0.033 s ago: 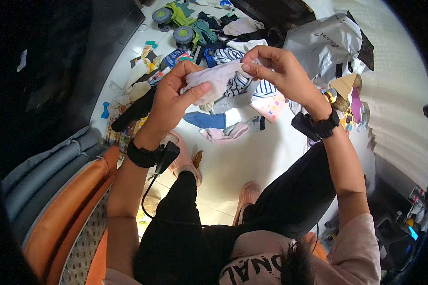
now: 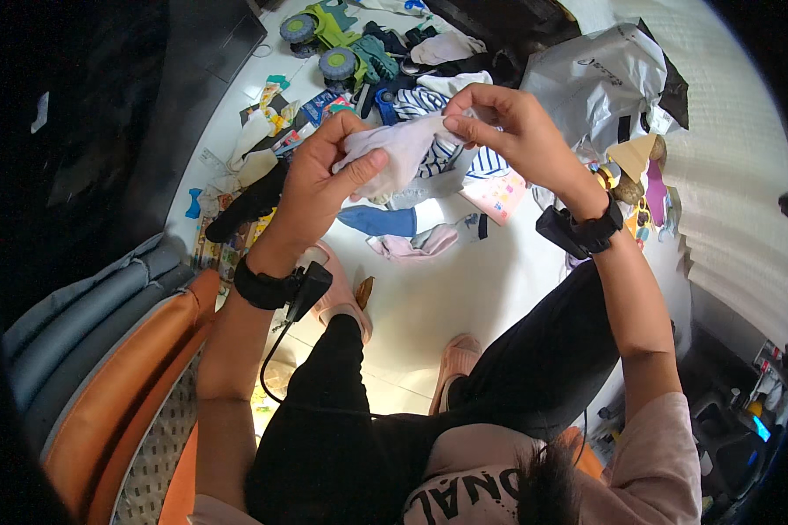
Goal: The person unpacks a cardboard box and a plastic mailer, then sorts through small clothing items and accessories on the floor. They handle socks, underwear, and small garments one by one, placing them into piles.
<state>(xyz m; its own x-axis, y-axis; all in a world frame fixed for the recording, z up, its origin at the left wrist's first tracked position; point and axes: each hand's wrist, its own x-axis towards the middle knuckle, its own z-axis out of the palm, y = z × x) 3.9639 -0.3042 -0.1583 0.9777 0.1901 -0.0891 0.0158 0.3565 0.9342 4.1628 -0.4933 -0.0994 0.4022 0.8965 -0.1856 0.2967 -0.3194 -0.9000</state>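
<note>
Stretched between my two hands, above the floor, is a pale pinkish-white sock [image 2: 398, 147]. My left hand [image 2: 328, 179] grips its wide, bunched end, with the thumb lying along the front. At the other end my right hand [image 2: 503, 127] pinches a narrow bit of the cloth between thumb and fingertips. Below the hands lie a blue sock [image 2: 381, 220] and a pink and grey sock [image 2: 416, 245] on the pale floor. Blue-and-white striped cloth [image 2: 486, 164] shows behind the held sock, partly covered by it.
A green toy truck [image 2: 334, 39] and heaped clothes lie at the far side. To the right is a silver plastic bag [image 2: 595, 79]. A black sock [image 2: 249, 206] and scattered packets lie at left, near an orange cushioned seat [image 2: 136, 376]. My feet wear pink slippers [image 2: 455, 363].
The sock's cloth between my hands has shifted slightly and looks narrower toward my right hand. Both hands hold nearly the same place.
</note>
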